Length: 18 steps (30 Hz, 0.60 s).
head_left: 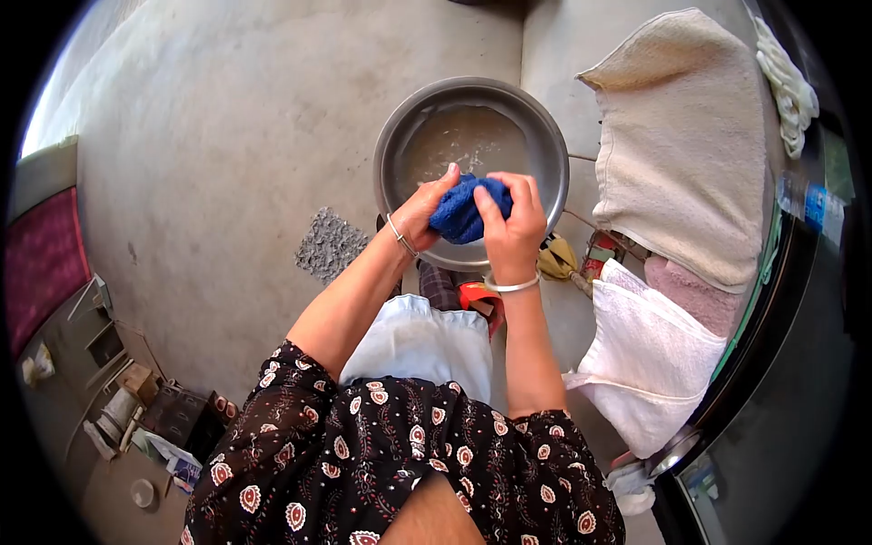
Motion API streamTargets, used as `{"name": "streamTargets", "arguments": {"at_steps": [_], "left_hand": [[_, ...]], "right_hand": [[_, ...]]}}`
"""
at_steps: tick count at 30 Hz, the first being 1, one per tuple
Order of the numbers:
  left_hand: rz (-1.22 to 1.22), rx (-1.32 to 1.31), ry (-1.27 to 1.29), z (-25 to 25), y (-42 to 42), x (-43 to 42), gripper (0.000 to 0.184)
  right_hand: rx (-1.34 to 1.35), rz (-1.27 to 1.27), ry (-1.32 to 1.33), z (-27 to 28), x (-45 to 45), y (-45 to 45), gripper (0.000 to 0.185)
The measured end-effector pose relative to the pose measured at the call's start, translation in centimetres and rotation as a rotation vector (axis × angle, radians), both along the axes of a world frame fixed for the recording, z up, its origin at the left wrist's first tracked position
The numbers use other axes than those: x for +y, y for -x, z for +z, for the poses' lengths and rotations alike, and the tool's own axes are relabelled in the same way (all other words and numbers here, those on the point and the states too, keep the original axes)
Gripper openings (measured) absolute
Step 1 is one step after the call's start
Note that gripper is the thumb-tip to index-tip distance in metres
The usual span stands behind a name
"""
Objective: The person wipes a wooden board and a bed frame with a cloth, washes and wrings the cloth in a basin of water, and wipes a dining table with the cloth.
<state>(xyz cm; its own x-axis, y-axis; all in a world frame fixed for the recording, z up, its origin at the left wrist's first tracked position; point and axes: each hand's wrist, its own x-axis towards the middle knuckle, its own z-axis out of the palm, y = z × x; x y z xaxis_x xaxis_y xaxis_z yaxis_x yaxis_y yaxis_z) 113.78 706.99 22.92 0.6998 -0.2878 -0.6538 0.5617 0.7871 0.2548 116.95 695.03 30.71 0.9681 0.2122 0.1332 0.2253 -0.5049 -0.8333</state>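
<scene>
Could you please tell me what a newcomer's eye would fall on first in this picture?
Probably the bright blue cloth near the middle, held between the left hand and right hand over a metal basin of water. Next might come the large beige towel at upper right, with a white towel below it.

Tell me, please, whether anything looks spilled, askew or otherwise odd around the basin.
Nothing looks plainly wrong, and no spill shows around the metal basin. Only a coarse grey patch left of it stands out, its lumpy texture unlike the smooth floor; I cannot tell what it is.
</scene>
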Motion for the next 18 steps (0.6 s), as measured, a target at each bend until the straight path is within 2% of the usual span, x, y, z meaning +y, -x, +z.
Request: {"name": "streamTargets", "arguments": {"at_steps": [3, 6, 7, 10, 11, 14, 15, 18], "left_hand": [[-0.02, -0.062, 0.131, 1.3, 0.4, -0.4, 0.049], [-0.046, -0.124, 0.131, 2.1, 0.6, -0.5, 0.046], [-0.053, -0.136, 0.167, 2.6, 0.6, -0.5, 0.047], [-0.019, -0.133, 0.3, 4.2, 0.6, -0.9, 0.049], [-0.034, -0.148, 0.324, 4.3, 0.5, -1.0, 0.05], [-0.086, -0.138, 0.387, 5.2, 0.4, -1.5, 0.051], [-0.106, -0.125, 0.405, 5.3, 0.4, -1.5, 0.052], [-0.269, -0.167, 0.434, 4.3, 0.4, -1.4, 0.051]], "right_hand": [[0.023, -0.045, 0.284, -2.9, -0.8, -2.1, 0.025], [0.447, -0.064, 0.032, -6.3, -3.3, -3.6, 0.03], [0.56, -0.028, -0.238, -6.4, -4.4, -3.8, 0.05], [0.963, -0.038, -0.941, -5.5, -5.1, -1.9, 0.071], [1.077, 0.027, -1.021, -8.2, -6.1, -1.4, 0.082], [1.082, 0.115, -1.394, -5.1, -4.2, -0.6, 0.081], [1.061, 0.162, -1.494, -4.4, -3.6, -1.0, 0.073], [1.028, 0.206, -1.278, -3.6, -3.9, -2.1, 0.063]]}}
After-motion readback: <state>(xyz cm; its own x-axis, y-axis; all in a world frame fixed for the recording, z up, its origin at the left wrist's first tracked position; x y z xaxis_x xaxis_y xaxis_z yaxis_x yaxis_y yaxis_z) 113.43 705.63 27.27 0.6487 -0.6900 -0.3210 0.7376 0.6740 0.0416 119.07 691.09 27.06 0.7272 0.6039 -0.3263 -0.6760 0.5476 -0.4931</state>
